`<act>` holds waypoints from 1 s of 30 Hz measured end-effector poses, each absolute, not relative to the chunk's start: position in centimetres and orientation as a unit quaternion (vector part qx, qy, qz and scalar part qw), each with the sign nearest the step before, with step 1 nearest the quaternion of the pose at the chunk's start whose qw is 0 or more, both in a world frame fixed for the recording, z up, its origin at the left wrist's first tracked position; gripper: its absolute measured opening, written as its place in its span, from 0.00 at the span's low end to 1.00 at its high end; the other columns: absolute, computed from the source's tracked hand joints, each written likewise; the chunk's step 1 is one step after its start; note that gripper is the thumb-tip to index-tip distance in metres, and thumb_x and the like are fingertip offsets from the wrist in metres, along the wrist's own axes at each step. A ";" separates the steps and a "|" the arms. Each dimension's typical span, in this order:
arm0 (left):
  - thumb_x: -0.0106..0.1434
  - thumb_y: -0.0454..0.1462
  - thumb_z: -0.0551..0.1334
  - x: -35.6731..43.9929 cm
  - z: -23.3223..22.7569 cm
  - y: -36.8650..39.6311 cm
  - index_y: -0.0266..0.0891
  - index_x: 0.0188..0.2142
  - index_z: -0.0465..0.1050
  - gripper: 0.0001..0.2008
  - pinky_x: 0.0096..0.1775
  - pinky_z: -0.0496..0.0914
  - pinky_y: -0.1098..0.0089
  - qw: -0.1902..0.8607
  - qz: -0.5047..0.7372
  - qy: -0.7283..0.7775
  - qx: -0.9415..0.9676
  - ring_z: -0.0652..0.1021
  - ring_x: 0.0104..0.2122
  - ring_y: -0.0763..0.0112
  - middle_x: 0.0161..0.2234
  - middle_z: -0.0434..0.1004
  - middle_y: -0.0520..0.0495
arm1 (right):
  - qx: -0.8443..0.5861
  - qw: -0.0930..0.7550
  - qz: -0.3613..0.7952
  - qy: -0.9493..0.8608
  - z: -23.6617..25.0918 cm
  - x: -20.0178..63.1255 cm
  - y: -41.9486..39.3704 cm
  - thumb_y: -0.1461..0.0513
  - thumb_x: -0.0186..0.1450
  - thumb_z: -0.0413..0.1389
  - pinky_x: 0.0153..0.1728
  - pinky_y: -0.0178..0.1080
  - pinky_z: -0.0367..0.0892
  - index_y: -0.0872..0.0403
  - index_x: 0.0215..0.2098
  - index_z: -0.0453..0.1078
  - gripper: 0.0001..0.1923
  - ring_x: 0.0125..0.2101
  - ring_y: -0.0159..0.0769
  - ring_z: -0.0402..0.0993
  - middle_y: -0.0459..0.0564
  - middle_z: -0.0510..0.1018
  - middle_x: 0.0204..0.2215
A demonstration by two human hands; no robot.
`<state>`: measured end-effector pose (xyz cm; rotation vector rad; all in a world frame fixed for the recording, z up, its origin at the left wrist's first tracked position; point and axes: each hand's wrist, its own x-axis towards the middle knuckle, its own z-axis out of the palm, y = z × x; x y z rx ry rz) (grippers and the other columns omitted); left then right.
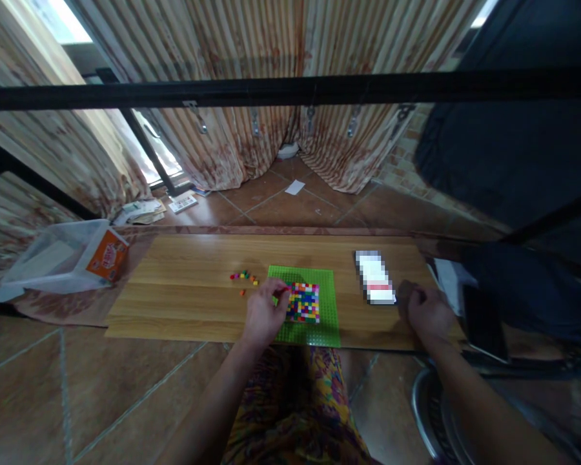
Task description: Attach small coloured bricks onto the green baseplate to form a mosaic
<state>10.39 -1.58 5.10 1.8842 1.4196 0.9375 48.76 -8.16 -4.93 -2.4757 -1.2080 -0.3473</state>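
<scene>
Patterned fabric (300,413) over my lap fills the bottom of the view, with both my forearms reaching forward above it. My left hand (264,316) rests at the left edge of a green baseplate (326,323), fingers curled together toward the plate's left side; I cannot tell whether they pinch a piece. That baseplate lies flat near the front edge of a wooden board (184,290), its sides squared with the board and its slightly longer side running away from me. A patch of small coloured bricks (304,302) covers its middle, packed in rows. Just left of the plate, a few loose bricks (244,278) lie scattered on the wood, apart from my hand. My right hand (428,313) sits well to the right on the board, loosely closed in a fist, holding nothing I can see. Between it and the plate lies a white card (375,278), its long axis pointing away from me. Farther left, a clear plastic tub (53,258) lies tipped beside the board.
</scene>
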 end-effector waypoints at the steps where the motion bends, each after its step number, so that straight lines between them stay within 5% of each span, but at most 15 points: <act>1: 0.63 0.34 0.59 10.3 5.1 -1.6 0.41 0.34 0.71 0.02 0.38 0.74 0.70 0.296 0.351 0.527 0.715 0.79 0.32 0.71 0.32 0.79 0.51 | -0.876 0.182 -0.122 -0.430 -5.0 48.8 -8.2 0.57 0.67 0.46 0.34 0.39 0.60 0.60 0.40 0.75 0.20 0.35 0.42 0.70 0.60 0.77 0.35; 12: 0.66 0.35 0.57 9.8 4.7 -1.7 0.42 0.38 0.72 0.05 0.45 0.73 0.65 0.221 0.325 0.525 0.755 0.79 0.39 0.66 0.36 0.80 0.48 | -0.878 0.196 -0.118 -0.420 -4.4 48.2 -8.1 0.58 0.66 0.47 0.33 0.38 0.61 0.59 0.40 0.75 0.17 0.34 0.41 0.70 0.58 0.76 0.35; 30: 0.67 0.36 0.53 9.7 4.4 -1.6 0.40 0.37 0.68 0.05 0.40 0.71 0.67 0.225 0.364 0.535 0.728 0.77 0.36 0.67 0.34 0.76 0.47 | -0.874 0.201 -0.124 -0.425 -4.3 48.0 -8.1 0.58 0.66 0.47 0.33 0.39 0.60 0.59 0.39 0.74 0.17 0.34 0.42 0.71 0.60 0.77 0.35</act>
